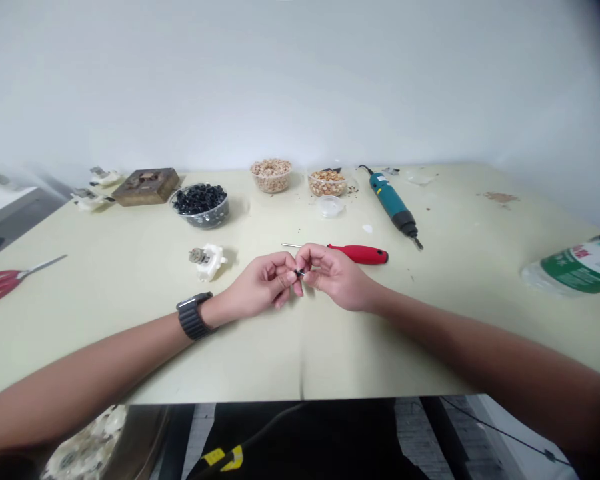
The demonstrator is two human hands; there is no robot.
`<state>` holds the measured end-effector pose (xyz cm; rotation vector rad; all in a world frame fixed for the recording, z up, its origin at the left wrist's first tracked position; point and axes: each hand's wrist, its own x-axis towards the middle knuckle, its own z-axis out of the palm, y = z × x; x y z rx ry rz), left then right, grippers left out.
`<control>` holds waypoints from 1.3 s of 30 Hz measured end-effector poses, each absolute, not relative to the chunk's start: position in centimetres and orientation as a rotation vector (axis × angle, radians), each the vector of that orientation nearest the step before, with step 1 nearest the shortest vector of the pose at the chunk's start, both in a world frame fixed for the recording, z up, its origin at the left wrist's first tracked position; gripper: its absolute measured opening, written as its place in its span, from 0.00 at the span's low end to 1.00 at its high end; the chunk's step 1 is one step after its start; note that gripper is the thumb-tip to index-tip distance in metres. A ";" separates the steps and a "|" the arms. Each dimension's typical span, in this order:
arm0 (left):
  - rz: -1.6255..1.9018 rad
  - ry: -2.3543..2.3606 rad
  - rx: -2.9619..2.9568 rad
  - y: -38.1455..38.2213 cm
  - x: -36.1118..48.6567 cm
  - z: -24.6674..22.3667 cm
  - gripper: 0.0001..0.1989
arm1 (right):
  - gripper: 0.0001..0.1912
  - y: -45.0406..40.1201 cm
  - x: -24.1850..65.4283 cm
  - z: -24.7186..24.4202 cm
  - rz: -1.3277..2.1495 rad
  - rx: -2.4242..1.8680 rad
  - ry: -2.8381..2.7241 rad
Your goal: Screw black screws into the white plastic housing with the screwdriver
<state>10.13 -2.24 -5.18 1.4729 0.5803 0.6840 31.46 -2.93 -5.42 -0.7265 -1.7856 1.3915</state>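
Small dark part (pixel 299 273): 3 o'clock from left hand (pixel 255 288), 9 o'clock from right hand (pixel 339 280) | Long axis: roughly 9–3 | Both hands: fingertips pinching part, about equally near

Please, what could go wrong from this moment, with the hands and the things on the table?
The small dark part pinched between the left hand and the right hand could slip and drop. The red screwdriver lies close beyond the right hand, so it might get knocked. The open bowl full of black pieces could spill if bumped.
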 end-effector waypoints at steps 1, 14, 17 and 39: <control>0.696 0.573 1.462 -2.3 10.2 -5.2 0.19 | 0.06 -2.9 31.4 -5.4 1.406 -0.718 -1.773; 0.713 0.613 1.413 -2.9 10.4 -4.8 0.18 | 0.15 -2.6 31.2 -5.8 1.653 -0.686 -1.540; 0.701 0.634 1.431 -3.1 10.4 -4.6 0.18 | 0.15 -2.5 31.6 -5.7 1.536 -0.732 -1.596; 0.751 0.566 1.424 -4.1 10.5 -4.1 0.15 | 0.12 -3.1 32.6 -5.3 0.189 -0.649 -2.332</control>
